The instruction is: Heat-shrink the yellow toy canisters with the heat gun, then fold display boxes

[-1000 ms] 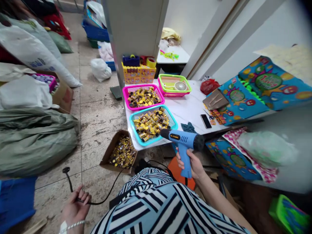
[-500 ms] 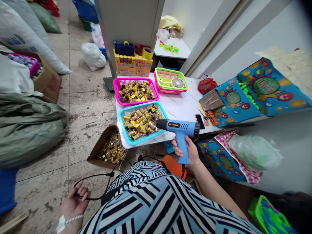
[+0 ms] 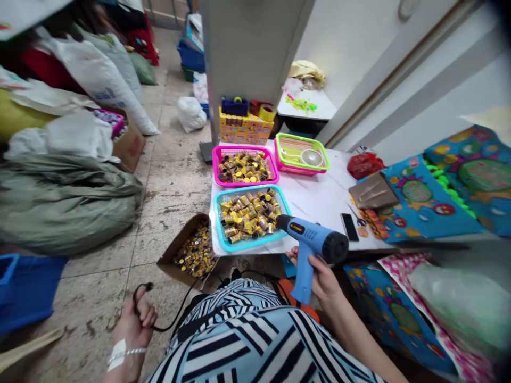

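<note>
In my right hand (image 3: 324, 276) is a blue heat gun (image 3: 306, 260), gripped by its handle, its black nozzle over the right edge of a turquoise basket (image 3: 221, 242). That basket is full of small yellow-labelled cylinders (image 3: 249, 213) with yellow or black ends. Low on the left, my left hand (image 3: 133, 322) is closed around a black power cord (image 3: 170, 327), whose plug end sticks up above the fingers. Behind the turquoise basket, a pink basket (image 3: 215, 165) holds more of the same cylinders. An open cardboard box (image 3: 165, 255) of them sits on the floor beside the table.
The white table (image 3: 303, 194) also bears a green basket (image 3: 328, 159) with a small fan, a phone (image 3: 350, 227), a brown case (image 3: 373, 191) and blue printed boxes (image 3: 423, 213). Yellow display boxes (image 3: 245, 130) stand by the pillar. A grey-green sack (image 3: 64, 207) lies on the floor at left.
The view has swung left, so the table sits further right. The heat gun has turned, its back end now facing me more. The cord's plug end has come up above my left fingers.
</note>
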